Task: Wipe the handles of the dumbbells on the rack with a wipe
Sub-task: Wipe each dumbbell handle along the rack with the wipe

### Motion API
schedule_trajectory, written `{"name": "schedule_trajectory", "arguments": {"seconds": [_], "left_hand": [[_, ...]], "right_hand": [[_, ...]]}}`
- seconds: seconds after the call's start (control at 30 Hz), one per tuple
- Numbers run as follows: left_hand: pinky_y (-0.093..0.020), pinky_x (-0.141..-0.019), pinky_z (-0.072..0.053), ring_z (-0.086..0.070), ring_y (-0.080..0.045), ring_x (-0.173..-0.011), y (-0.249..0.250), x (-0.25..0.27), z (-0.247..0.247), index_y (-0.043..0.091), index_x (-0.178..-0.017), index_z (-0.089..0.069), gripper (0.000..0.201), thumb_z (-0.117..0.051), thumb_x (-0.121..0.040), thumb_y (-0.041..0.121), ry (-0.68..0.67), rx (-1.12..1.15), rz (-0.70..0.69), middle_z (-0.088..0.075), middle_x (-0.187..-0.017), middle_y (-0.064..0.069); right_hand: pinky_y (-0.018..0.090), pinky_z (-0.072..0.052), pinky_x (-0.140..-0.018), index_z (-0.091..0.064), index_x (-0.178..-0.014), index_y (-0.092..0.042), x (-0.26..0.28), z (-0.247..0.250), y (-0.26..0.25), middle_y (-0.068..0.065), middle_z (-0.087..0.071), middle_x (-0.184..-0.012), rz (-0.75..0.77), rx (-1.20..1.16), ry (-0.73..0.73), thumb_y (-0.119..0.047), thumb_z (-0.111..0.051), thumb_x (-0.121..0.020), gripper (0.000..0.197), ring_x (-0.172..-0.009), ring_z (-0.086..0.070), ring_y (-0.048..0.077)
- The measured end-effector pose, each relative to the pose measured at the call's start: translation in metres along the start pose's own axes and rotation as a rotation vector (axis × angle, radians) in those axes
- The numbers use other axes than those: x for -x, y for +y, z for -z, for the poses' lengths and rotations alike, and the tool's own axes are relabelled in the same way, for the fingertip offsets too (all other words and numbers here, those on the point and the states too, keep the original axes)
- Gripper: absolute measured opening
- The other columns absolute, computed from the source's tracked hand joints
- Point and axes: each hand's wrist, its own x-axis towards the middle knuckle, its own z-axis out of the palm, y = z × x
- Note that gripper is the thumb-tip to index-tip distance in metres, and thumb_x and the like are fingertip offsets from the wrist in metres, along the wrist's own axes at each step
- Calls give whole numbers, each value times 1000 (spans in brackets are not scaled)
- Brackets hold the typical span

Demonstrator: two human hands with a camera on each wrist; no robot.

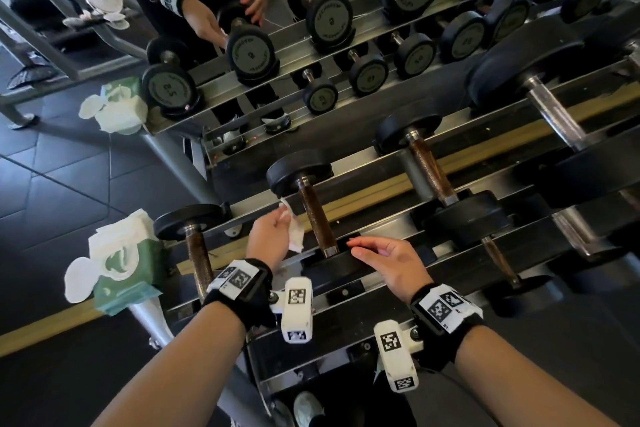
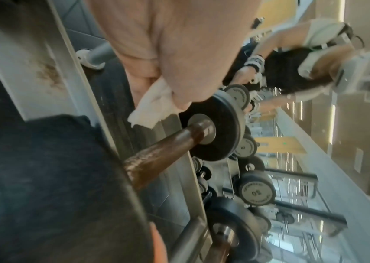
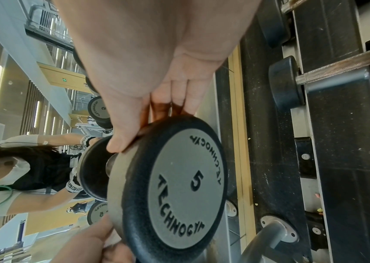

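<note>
My wrists with their tagged bands sit nearest, both reaching over the rack (image 1: 381, 218). My left hand (image 1: 270, 236) pinches a crumpled white wipe (image 1: 294, 236) between thumb and fingers; the wipe hangs just left of the 5 dumbbell's handle (image 1: 317, 218), close but not visibly touching it. My right hand (image 1: 391, 260) is relaxed, fingers nearly straight, resting on the rim of that dumbbell's near head (image 3: 175, 186); the right wrist view shows thumb and fingertips on the black edge, not curled round it. The handle is a brown, rusty-looking bar, and its long axis runs from the near head away from me to the far head (image 1: 299, 172), tilted slightly left. So the coming move, as I judge it, is a short sideways shift of the left hand to the right to wrap the wipe round the bar, then strokes along that axis; the left hand is the nearer one to the bar's middle, and the right steadies the head so it won't roll. Left of it lies a smaller dumbbell (image 1: 194, 229), to the right a bigger one (image 1: 433, 173), each with the same brown bar; I can't tell which are wiped. A green wipe pack (image 1: 128, 270) with white sheets pulled out sits on the rack's left end. The rack is grey steel rails with black cradles. Behind it a mirror (image 1: 242, 45) repeats the rack and my arms; dark tiled floor (image 1: 52, 166) to the left.
</note>
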Motion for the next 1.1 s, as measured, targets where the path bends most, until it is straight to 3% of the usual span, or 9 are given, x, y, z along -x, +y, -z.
{"name": "schedule_trajectory", "arguments": {"seconds": [0.17, 0.3, 0.47, 0.53, 0.63, 0.73, 0.83, 1.0, 1.1], "left_hand": [[-44, -94, -53, -67, -20, -97, 7, 1, -27, 35, -138, -53, 36, -43, -104, 31, 7, 94, -69, -70, -108, -2], [-43, -104, -47, -65, -18, -109, -4, 16, -35, 33, -128, -63, 30, -47, -103, 31, -47, 194, -46, -69, -117, 0], [-35, -103, -47, -62, -10, -111, -12, 31, -16, 38, -128, -62, 33, -47, -103, 21, -162, -61, -152, -65, -122, 6], [-39, -98, -52, -66, -13, -104, -8, 27, -6, 29, -128, -63, 32, -49, -102, 17, -158, 35, -128, -69, -115, 3], [-21, -84, -52, -64, -3, -88, 1, 19, -9, 34, -138, -54, 38, -43, -104, 21, -49, -14, -155, -66, -101, 15], [-32, -99, -48, -62, -15, -105, 4, 23, -27, 33, -142, -50, 39, -43, -104, 24, -57, -39, -109, -65, -118, -1], [-37, -104, -45, -60, -19, -112, -4, 28, -28, 35, -140, -52, 38, -44, -104, 23, -85, -54, -90, -62, -125, -3], [-25, -93, -50, -65, -6, -101, -7, 30, -6, 39, -122, -62, 32, -46, -103, 19, -271, -71, -125, -67, -122, 2], [-34, -91, -55, -69, -13, -93, 5, 24, 12, 38, -115, -66, 35, -48, -101, 11, -274, -54, -137, -70, -115, -3]], "right_hand": [[0, -43, -83, -76, -103, -32, 0, -2, 0, -15, -75, -107, 0, -21, 28, -22, -71, -89, 18, -105, -66, -2], [12, -51, -86, -76, -104, -34, 1, -3, 0, -12, -75, -107, -17, -39, 27, -25, -71, -89, 18, -105, -68, 3], [18, -50, -92, -75, -105, -32, 2, -4, -4, -14, -75, -105, -21, 4, 37, -25, -70, -90, 17, -105, -68, 4], [19, -51, -92, -75, -106, -30, 2, -3, -6, -13, -75, -104, -29, -1, 31, -24, -70, -90, 18, -103, -69, 4], [16, -53, -89, -75, -105, -27, 3, -4, -7, -11, -76, -103, -25, -32, 29, -19, -70, -90, 18, -102, -70, 6], [13, -52, -88, -75, -105, -28, 4, -5, -7, -13, -76, -104, -11, -18, 42, -20, -70, -90, 18, -102, -69, 4], [16, -53, -89, -75, -104, -29, 4, -6, -6, -13, -76, -103, -10, -5, 56, -22, -71, -90, 17, -102, -69, 4], [24, -56, -88, -76, -105, -23, 5, -6, -10, -3, -77, -103, -46, -86, 60, -17, -71, -89, 18, -101, -72, 14], [37, -52, -100, -75, -109, -21, 6, -5, -11, -1, -76, -106, -80, -96, 53, -18, -71, -89, 21, -105, -70, 14]]}}
